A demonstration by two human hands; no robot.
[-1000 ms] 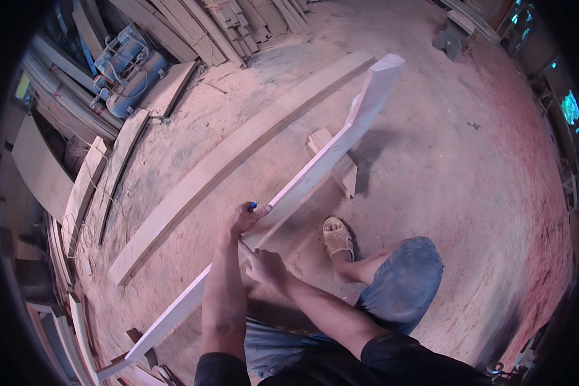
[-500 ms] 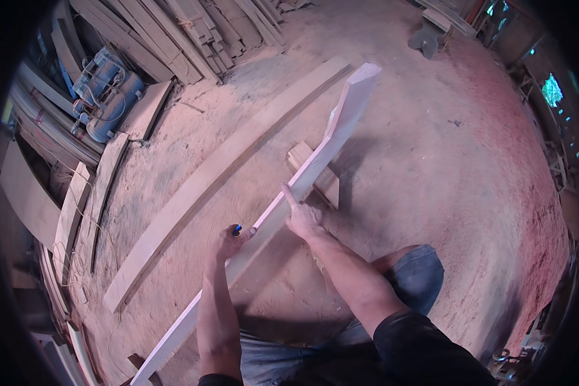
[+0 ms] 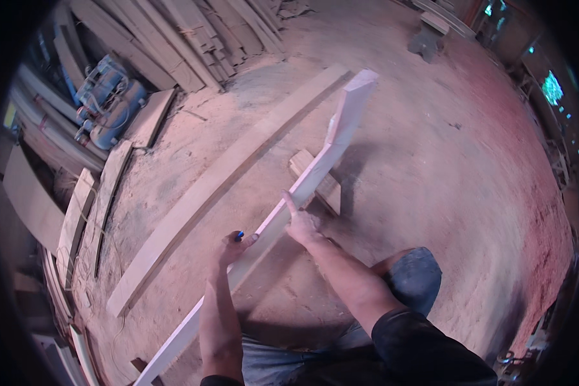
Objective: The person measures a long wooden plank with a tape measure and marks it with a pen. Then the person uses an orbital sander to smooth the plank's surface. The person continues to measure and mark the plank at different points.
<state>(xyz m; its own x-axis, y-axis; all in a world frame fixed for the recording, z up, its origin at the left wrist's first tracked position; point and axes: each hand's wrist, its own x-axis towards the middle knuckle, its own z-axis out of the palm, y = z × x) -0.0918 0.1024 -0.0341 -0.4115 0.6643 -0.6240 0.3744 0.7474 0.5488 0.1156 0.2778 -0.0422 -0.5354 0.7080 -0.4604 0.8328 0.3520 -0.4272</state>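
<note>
A long pale wooden board, bent toward its far end, runs diagonally from the lower left to the upper middle with its narrow edge upward. My left hand is beside its middle, thumb against the board. Its fingers are closed around a small blue-tipped thing, whose body the hand hides. My right hand rests against the near side of the board, a little farther along. Its index finger is stretched out over the top edge, while the other fingers are partly hidden. A short wooden block lies beneath the board.
Left of the board, a long curved plank lies on the dusty floor. A blue air compressor stands at the upper left, near leaning lumber. Reddish sawdust is heaped along the right. My knee is close to my right forearm.
The view has shifted slightly, so the surroundings sit a little lower in the picture. Both hands keep nearly the same places at the board.
</note>
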